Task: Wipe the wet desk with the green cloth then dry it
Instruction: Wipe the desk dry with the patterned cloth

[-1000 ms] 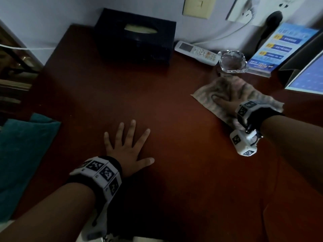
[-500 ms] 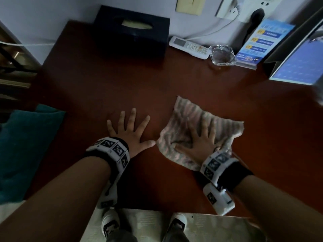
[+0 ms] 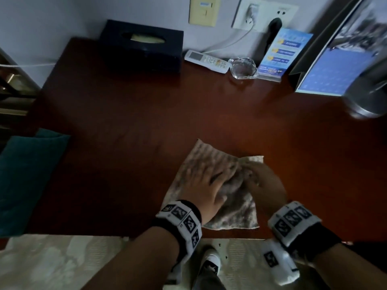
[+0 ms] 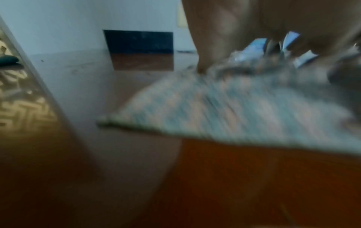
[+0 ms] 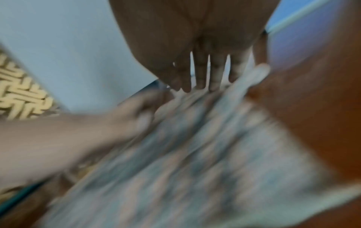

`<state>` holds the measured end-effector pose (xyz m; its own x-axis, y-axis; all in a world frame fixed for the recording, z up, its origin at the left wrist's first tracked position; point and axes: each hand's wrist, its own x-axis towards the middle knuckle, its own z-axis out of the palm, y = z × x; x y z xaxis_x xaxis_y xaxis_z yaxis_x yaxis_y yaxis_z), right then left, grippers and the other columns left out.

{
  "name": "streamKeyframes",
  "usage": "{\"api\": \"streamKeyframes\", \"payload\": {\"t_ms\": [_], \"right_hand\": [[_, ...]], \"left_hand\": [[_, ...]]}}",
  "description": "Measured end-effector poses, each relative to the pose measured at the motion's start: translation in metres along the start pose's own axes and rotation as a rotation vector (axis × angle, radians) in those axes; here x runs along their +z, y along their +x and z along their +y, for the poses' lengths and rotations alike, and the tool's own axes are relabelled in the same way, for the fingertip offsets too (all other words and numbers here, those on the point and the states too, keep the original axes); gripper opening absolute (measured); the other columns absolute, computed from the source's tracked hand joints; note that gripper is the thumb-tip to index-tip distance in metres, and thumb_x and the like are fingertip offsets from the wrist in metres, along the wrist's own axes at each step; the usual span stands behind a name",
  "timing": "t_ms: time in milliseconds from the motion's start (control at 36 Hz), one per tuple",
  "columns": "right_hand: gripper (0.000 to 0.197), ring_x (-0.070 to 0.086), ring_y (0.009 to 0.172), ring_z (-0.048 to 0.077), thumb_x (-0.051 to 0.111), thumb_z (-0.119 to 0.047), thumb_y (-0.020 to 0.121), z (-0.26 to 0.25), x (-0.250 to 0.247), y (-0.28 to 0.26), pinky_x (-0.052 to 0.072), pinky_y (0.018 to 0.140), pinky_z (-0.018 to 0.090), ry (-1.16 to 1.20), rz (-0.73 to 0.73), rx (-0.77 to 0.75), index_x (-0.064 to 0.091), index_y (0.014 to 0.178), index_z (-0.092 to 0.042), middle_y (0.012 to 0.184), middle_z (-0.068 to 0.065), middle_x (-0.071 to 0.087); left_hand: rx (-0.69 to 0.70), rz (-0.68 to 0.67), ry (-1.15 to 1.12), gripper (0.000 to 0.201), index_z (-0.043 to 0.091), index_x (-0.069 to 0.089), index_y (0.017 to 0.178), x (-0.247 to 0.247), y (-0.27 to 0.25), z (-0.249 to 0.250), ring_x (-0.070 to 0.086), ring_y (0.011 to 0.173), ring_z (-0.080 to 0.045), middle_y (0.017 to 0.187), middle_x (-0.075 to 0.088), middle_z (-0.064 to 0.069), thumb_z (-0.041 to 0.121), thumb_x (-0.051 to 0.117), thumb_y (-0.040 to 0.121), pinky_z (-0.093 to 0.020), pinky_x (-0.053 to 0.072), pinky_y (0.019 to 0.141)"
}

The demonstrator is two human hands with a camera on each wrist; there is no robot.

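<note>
We stand at a dark reddish-brown desk (image 3: 129, 126) with a smooth, glossy top that mirrors the pale wall (image 3: 52, 21) behind it. Along the wall edge sit a boxy black tissue box (image 3: 144, 51), a slim white remote (image 3: 207, 60), a faceted glass ashtray (image 3: 243, 68) and a blue leaflet (image 3: 278, 53) in a clear stand; a beige switch plate (image 3: 203, 10) and a white socket (image 3: 263, 14) with plugs are on the wall above. A teal cushion (image 3: 25, 176) lies off the desk's left side, and pale patterned flooring (image 3: 52, 266) shows below the near edge. The cloth (image 3: 236, 214), a soft, ribbed, mottled pale fabric, lies rumpled on the desk near its front edge. Our left hand (image 3: 204, 183) rests on the cloth's left half, fingers extended and close together. Our right hand (image 3: 266, 181) is on its right part; in the right wrist view the fingers (image 5: 215, 74) point straight down, slightly parted, tips at the bunched fabric. Whether either hand pinches the cloth we cannot tell, as both wrist views are blurred.
</note>
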<state>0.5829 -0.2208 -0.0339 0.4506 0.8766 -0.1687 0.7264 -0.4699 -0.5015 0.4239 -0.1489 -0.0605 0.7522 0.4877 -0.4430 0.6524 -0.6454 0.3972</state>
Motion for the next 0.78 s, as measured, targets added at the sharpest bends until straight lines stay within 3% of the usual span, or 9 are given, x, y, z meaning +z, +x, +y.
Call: {"api": "streamKeyframes", "payload": {"t_ms": [56,139,278,417,500,555,667,778], "right_hand": [[0.036,0.045,0.126,0.022,0.054,-0.011,0.092,0.023,-0.015,0.005,0.035,0.103,0.033,-0.081,0.022,0.069,0.058,0.128,-0.015,0.138,0.006,0.048],[0.048,0.032,0.137,0.024,0.054,-0.026,0.093,0.052,-0.027,0.013,0.033,0.110,0.043,-0.232,-0.066,0.200,0.044,0.140,-0.029,0.154,0.002,0.027],[0.061,0.008,0.146,0.025,0.046,-0.049,0.094,0.077,-0.029,0.015,0.020,0.115,0.048,-0.392,-0.235,0.284,0.016,0.147,-0.045,0.160,0.000,-0.002],[0.066,-0.001,0.146,0.025,0.046,-0.051,0.093,0.087,-0.025,0.016,0.016,0.117,0.048,-0.345,-0.266,0.260,0.011,0.148,-0.044,0.160,0.003,-0.006],[0.066,-0.002,0.146,0.024,0.044,-0.052,0.093,0.089,-0.024,0.016,0.017,0.117,0.048,-0.364,-0.272,0.250,0.008,0.148,-0.044,0.160,0.003,-0.007],[0.066,-0.002,0.147,0.024,0.042,-0.053,0.093,0.090,-0.023,0.016,0.017,0.117,0.047,-0.374,-0.266,0.246,0.006,0.148,-0.044,0.159,0.002,-0.008],[0.066,-0.002,0.147,0.025,0.038,-0.056,0.093,0.093,-0.020,0.015,0.018,0.116,0.050,-0.400,-0.249,0.218,0.004,0.148,-0.044,0.159,0.004,-0.009],[0.066,-0.003,0.147,0.024,0.038,-0.056,0.093,0.094,-0.019,0.016,0.018,0.116,0.050,-0.404,-0.247,0.225,0.003,0.148,-0.044,0.159,0.003,-0.010]], "left_hand": [[-0.061,-0.093,0.060,0.067,0.048,-0.016,0.143,0.008,-0.001,-0.004,-0.033,0.138,-0.025,0.152,-0.033,0.003,0.061,0.027,0.094,-0.057,-0.019,0.109],[-0.167,-0.131,0.081,0.076,0.053,-0.020,0.139,0.006,-0.004,-0.029,-0.045,0.128,-0.025,0.141,-0.047,0.006,0.074,0.029,0.085,-0.064,-0.017,0.106],[-0.441,-0.082,0.046,0.093,0.053,-0.024,0.137,-0.025,-0.002,-0.080,-0.036,0.136,-0.030,0.145,-0.043,0.003,0.085,0.034,0.072,-0.065,-0.010,0.107],[-0.649,0.049,-0.096,0.114,0.050,-0.019,0.141,-0.054,0.012,-0.127,-0.028,0.139,-0.037,0.150,-0.036,-0.005,0.089,0.048,0.058,-0.062,-0.006,0.111],[-0.737,0.089,-0.142,0.129,0.050,-0.020,0.141,-0.070,0.015,-0.148,-0.025,0.140,-0.038,0.152,-0.033,-0.007,0.095,0.042,0.037,-0.059,-0.004,0.113],[-0.759,0.122,-0.157,0.132,0.048,-0.018,0.143,-0.075,0.016,-0.154,-0.025,0.140,-0.037,0.152,-0.033,-0.008,0.093,0.043,0.034,-0.058,-0.006,0.113],[-0.774,0.109,-0.126,0.129,0.044,-0.022,0.143,-0.077,0.022,-0.143,-0.029,0.137,-0.039,0.149,-0.038,-0.011,0.090,0.051,0.047,-0.061,-0.007,0.112],[-0.633,0.001,0.005,0.129,0.039,-0.024,0.144,-0.074,0.038,-0.103,-0.031,0.136,-0.041,0.148,-0.038,-0.014,0.090,0.052,0.053,-0.058,-0.012,0.110]]}}
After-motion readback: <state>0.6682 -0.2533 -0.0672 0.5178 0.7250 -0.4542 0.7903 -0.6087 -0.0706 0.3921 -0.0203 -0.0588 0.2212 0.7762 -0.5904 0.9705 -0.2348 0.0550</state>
